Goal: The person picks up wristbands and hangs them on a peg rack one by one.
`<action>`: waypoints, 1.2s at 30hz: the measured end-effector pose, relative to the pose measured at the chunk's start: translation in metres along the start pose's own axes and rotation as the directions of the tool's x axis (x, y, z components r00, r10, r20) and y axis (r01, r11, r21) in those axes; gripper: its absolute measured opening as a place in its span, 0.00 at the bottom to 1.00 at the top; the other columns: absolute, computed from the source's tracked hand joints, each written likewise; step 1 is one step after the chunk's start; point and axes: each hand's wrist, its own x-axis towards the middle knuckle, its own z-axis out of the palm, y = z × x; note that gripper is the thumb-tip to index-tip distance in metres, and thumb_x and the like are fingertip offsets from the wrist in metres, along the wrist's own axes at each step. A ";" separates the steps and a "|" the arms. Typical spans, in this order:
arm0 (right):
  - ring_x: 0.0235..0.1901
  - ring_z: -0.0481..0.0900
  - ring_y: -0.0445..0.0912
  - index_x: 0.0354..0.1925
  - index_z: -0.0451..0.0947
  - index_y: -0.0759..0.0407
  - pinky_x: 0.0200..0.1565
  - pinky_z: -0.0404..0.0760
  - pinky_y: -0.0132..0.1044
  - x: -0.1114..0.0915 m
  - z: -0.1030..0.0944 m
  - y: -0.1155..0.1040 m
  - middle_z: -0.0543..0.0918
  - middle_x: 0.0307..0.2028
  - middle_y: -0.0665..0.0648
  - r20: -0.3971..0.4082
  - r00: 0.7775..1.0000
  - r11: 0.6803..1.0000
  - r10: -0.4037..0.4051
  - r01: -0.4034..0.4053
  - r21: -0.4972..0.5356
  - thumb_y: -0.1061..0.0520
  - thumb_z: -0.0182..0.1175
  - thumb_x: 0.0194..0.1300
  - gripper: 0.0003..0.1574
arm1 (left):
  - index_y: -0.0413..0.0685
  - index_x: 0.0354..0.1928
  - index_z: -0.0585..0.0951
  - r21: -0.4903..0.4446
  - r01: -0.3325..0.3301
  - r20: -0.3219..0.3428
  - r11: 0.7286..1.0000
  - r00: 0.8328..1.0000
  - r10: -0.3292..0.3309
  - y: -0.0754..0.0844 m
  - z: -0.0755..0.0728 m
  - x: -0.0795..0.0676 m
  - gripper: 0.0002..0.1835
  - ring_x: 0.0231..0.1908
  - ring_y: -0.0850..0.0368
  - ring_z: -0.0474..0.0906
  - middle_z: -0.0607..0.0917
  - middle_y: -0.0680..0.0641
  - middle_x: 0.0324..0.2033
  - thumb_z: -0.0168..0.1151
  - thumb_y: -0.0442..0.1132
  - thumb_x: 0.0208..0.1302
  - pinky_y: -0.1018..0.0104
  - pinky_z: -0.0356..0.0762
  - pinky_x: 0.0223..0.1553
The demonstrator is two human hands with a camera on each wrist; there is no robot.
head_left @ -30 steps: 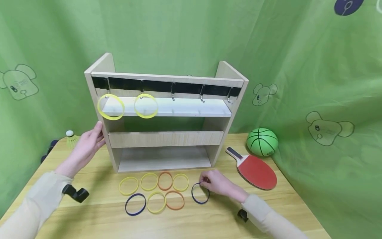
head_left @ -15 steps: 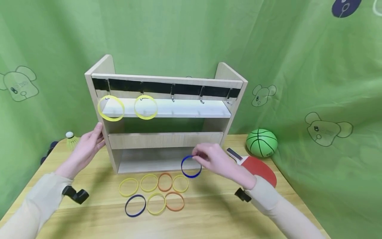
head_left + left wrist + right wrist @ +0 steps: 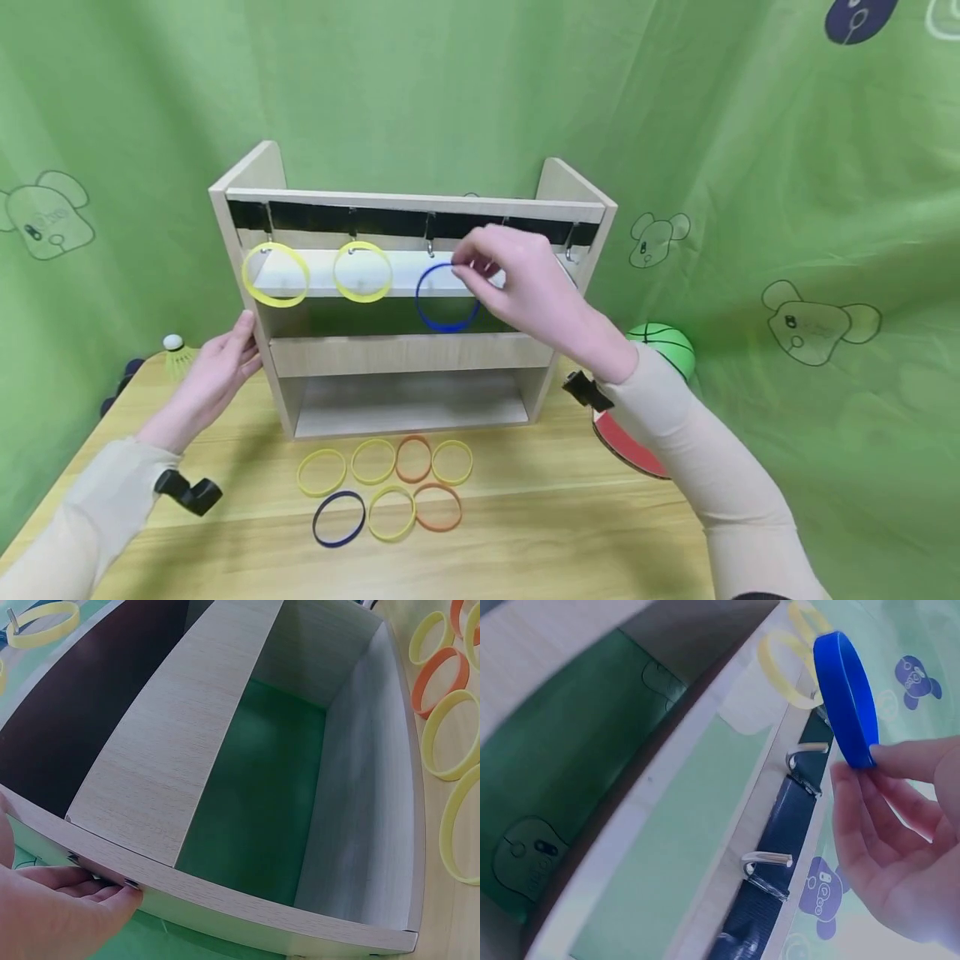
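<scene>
Between thumb and fingertips my right hand [image 3: 525, 287] pinches a blue wristband [image 3: 831, 697], held up before the wooden rack's [image 3: 412, 354] upper shelf. The band hangs just below and right of the middle metal hook [image 3: 430, 247], apart from it. Two yellow wristbands [image 3: 277, 303] hang from the two leftmost hooks. My left hand [image 3: 213, 371] rests against the outer left side of the rack, fingers touching the panel [image 3: 225, 896]. The fourth hook is mostly hidden behind my right hand in the head view; bare hooks [image 3: 769, 859] show in the right wrist view.
On the table before the rack lie several yellow wristbands, two orange wristbands [image 3: 438, 529] and a dark blue wristband [image 3: 327, 544]. A red table tennis bat [image 3: 630, 446] and a green ball [image 3: 667, 342] are at right, partly behind my arm. A shuttlecock [image 3: 176, 354] stands at left.
My right hand has picked the blue wristband up off the table and carried it up and left to the hooks. The left hand has stayed at the rack's side.
</scene>
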 end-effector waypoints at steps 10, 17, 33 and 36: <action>0.33 0.82 0.47 0.37 0.81 0.64 0.38 0.86 0.34 0.023 0.017 0.012 0.86 0.34 0.59 0.033 0.998 0.989 0.052 -0.047 -0.141 0.65 0.60 0.67 0.03 | 0.36 0.76 0.34 0.010 -0.010 0.011 1.000 1.000 0.010 -0.005 0.002 -0.002 0.49 0.78 0.36 0.36 0.35 0.35 0.77 0.36 0.66 0.73 0.49 0.41 0.79; 0.33 0.84 0.48 0.38 0.81 0.64 0.38 0.87 0.34 0.017 0.019 0.010 0.86 0.35 0.59 0.046 0.998 0.984 0.048 -0.040 -0.171 0.63 0.62 0.67 0.03 | 0.35 0.75 0.34 0.004 -0.012 0.008 1.000 1.000 0.012 -0.005 0.003 -0.001 0.50 0.78 0.36 0.36 0.35 0.34 0.77 0.37 0.67 0.73 0.50 0.41 0.79; 0.28 0.82 0.43 0.36 0.81 0.65 0.31 0.85 0.22 -0.092 0.069 0.000 0.86 0.30 0.57 0.173 0.979 0.993 0.106 -0.113 0.028 0.63 0.65 0.63 0.05 | 0.35 0.75 0.35 0.020 -0.016 0.004 1.000 1.000 0.016 0.001 0.000 0.000 0.51 0.78 0.37 0.36 0.36 0.36 0.77 0.37 0.67 0.72 0.49 0.41 0.79; 0.28 0.83 0.42 0.36 0.82 0.63 0.30 0.82 0.18 -0.124 0.100 0.008 0.86 0.31 0.57 0.254 0.941 0.971 0.226 -0.237 0.014 0.62 0.66 0.62 0.05 | 0.34 0.75 0.35 0.023 -0.017 0.004 1.000 1.000 0.017 0.001 0.000 -0.001 0.51 0.78 0.37 0.36 0.36 0.35 0.77 0.37 0.67 0.72 0.49 0.42 0.79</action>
